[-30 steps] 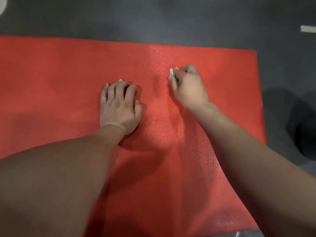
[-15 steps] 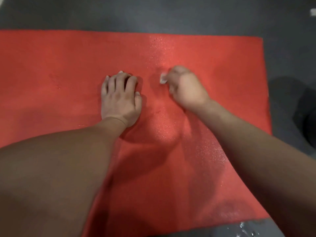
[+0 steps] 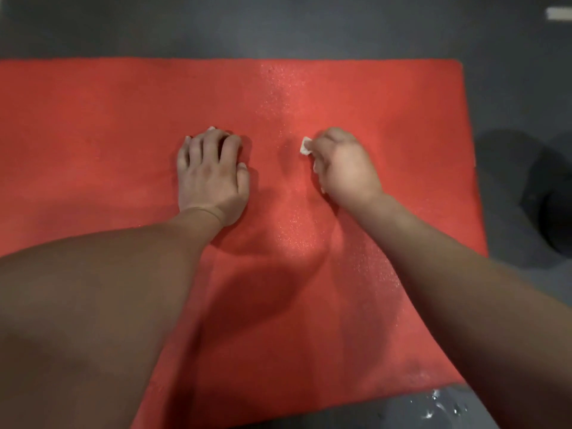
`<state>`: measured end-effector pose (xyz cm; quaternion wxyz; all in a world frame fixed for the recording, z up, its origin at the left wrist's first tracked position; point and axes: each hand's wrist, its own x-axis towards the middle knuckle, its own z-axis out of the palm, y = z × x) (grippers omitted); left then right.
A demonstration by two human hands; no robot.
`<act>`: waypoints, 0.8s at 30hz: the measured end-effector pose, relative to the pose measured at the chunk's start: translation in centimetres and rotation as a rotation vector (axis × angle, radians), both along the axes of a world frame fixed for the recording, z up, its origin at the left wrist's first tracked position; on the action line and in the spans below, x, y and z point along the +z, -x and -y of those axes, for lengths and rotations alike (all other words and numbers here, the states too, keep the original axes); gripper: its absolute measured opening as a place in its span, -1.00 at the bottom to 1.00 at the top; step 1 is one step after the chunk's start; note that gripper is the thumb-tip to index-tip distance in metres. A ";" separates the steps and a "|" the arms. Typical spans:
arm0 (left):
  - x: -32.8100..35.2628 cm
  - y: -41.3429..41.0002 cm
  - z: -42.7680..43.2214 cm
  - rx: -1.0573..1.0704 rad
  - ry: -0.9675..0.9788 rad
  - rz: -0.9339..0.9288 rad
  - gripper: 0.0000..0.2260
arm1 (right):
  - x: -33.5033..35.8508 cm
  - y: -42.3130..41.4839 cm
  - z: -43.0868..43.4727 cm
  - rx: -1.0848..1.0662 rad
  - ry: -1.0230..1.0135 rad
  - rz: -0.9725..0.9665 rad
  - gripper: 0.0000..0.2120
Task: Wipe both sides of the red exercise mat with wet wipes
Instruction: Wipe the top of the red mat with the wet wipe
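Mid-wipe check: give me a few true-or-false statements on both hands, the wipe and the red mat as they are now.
1. The right hand grips a white wipe. True.
2. The left hand is lifted off the red mat. False: it rests on the mat, palm down.
3. The mat lies unrolled on a dark grey floor. True.
4. The wipe is at the mat's right edge. False: it is near the middle, beside a wet sheen.
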<state>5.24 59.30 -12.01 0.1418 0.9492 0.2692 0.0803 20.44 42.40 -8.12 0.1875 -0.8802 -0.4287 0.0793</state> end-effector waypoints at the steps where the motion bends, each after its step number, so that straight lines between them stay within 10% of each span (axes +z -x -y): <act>1: 0.1 0.0 0.0 0.001 -0.004 -0.005 -0.65 | -0.2 0.5 -0.1 -0.065 -0.026 -0.019 -0.75; 11: 1.9 -0.4 -0.8 -0.059 0.065 -0.238 -0.60 | 0.8 11.6 2.7 0.415 -0.014 -0.197 -0.76; 18: 4.5 3.3 -4.2 -0.210 0.100 -0.298 -0.54 | 0.9 8.3 -1.7 -0.282 -0.067 -0.076 -0.78; 24: 0.8 7.3 -4.9 0.068 0.079 -0.129 -0.54 | 0.0 15.1 -0.7 0.278 0.002 -0.149 -0.77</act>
